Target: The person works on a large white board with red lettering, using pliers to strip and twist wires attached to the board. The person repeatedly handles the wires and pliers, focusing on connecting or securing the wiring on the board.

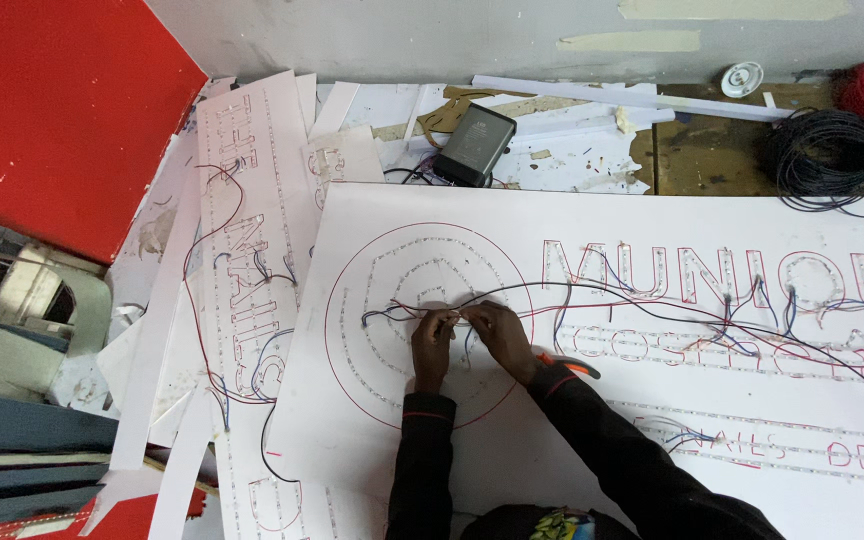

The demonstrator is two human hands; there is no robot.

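Hands, left hand [433, 334] & right hand [493, 328], pinching wires [460, 315] mid white board [432, 470], edges far.

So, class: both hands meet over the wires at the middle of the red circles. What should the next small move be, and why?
Probably twist the pinched wire ends together. The left hand and right hand meet fingertip to fingertip over thin wires at the centre of the circle outline on the white board; the ends themselves are too small to see.

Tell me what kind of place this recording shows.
Probably a sign-making workshop. A large white sign panel carries outlined letters lined with LED strips; both hands, left hand and right hand, pinch thin wires together; a black cable coil and black power supply box lie nearby.
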